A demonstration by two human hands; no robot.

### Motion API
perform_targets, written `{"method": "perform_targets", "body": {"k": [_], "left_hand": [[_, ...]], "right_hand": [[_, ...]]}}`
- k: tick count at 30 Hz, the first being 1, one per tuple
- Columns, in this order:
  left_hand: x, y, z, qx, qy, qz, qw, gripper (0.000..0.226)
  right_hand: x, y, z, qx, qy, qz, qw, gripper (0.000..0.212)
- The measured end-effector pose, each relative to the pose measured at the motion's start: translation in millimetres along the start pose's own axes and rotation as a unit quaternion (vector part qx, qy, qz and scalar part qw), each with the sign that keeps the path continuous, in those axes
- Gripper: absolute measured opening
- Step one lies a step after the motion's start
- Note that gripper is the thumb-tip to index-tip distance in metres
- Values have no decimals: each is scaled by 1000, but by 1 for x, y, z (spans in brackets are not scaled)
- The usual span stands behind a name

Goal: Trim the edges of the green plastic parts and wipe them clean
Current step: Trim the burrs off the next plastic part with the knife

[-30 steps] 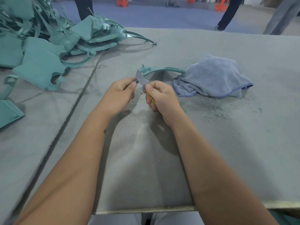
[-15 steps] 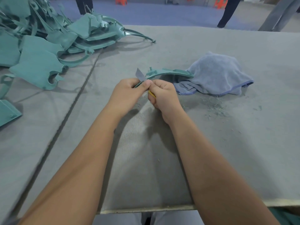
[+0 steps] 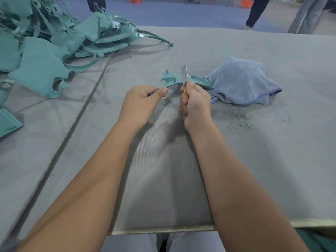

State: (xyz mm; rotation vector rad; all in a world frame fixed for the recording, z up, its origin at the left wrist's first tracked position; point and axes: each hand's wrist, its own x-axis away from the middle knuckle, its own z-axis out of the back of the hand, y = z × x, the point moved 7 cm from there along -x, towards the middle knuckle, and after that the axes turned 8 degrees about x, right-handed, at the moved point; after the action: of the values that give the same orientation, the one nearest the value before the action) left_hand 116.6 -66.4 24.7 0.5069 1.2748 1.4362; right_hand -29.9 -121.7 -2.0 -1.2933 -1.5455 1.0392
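A curved green plastic part [image 3: 189,80], a thin arc-shaped strip with small prongs at its far left end, is held above the grey felt-covered table [image 3: 272,160] between the two hands. Its near left end runs into the left hand [image 3: 141,101], and its right end reaches the edge of the crumpled blue-grey towel [image 3: 241,80] lying just beyond the right hand.

The left hand pinches the near end of the strip between thumb and curled fingers; the thumb tip lies flat on top of the plastic, and the rest of the fingers are folded under, out of sight.

The right hand [image 3: 195,104] is wrapped in a fist around the yellow handle of a utility knife [image 3: 184,76]. The grey blade stands nearly upright out of the top of the fist and crosses the middle of the green arc; whether the edge actually touches the plastic cannot be told from this angle.

Fine green shavings [image 3: 240,119] are scattered on the felt to the right of the right hand, in front of the towel. At the far left of the table lies a heap of more green plastic parts [image 3: 54,46], flat panels and thin hoops piled together, well apart from the hands
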Motion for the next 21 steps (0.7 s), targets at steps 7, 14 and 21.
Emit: {"method": "perform_targets", "body": {"k": [7,14,21], "left_hand": [[-1,2,0,-34,-5,-9,999,51],[-1,-1,2,-20,-15,14,1000,31],[-1,-10,29,-2,40,48,998,36]], "right_hand": [[2,1,-2,-10,22,3,1000,35],[4,2,-4,2,42,24,999,34],[-7,3,18,-139,121,-16,983,29]]}}
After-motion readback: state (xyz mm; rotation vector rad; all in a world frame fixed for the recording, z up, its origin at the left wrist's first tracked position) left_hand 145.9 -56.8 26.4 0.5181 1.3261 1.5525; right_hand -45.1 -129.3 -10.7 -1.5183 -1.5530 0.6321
